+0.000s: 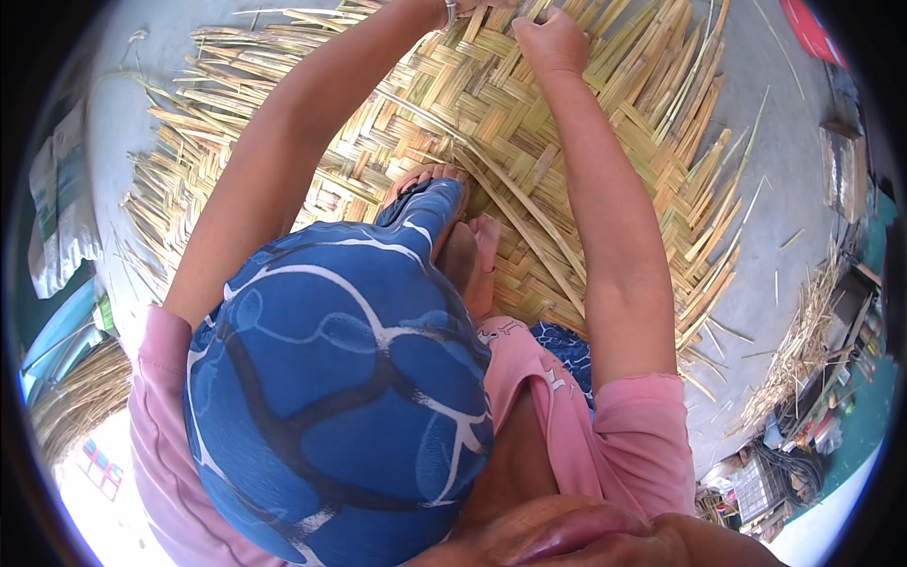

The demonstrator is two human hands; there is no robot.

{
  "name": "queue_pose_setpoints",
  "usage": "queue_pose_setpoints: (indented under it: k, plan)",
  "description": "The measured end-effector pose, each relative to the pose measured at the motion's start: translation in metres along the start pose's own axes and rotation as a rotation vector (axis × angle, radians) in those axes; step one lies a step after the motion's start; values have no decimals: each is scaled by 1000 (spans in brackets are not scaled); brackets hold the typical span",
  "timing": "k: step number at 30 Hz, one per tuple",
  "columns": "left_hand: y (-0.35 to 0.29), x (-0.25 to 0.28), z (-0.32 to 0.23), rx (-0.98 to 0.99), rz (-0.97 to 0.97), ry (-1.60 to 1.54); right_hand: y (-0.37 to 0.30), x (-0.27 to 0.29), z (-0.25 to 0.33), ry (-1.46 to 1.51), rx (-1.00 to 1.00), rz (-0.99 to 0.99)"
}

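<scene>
A large mat (505, 118) of flat, yellow-green plant strips in a diagonal weave lies on the floor in front of me. Unwoven strip ends (227, 71) fan out from its left and right sides. My right hand (555, 42) is closed at the far part of the mat, its fingers bunched against the strips; what they pinch is hidden. My left hand (482, 4) reaches to the top edge of the picture, close to the right one, and is mostly cut off, so its fingers do not show. A few loose long strips (529, 213) lie across the weave between my arms.
My bent knee (331, 369) in blue patterned cloth rises between my arms, with my foot (436, 177) on the mat. Straw scraps (803, 350) litter the grey floor (756, 180) at right. A wooden block (843, 170) and a red object (814, 30) lie farther right.
</scene>
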State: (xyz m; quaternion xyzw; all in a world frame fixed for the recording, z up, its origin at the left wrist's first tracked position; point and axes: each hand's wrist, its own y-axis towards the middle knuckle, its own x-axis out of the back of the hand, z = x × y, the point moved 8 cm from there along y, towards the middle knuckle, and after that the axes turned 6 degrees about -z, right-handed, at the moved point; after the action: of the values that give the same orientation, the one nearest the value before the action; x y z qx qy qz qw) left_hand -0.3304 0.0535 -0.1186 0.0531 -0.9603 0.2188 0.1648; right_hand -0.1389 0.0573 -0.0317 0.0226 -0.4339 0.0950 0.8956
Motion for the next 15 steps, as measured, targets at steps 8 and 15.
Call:
queue_pose_setpoints:
  k: [8,15]
  plan:
    - [-38,-2,-10,55,138,-622,-10,-9,23,-46,273,196]
    - [-18,66,88,-10,-108,-622,-11,-36,23,218,261,247]
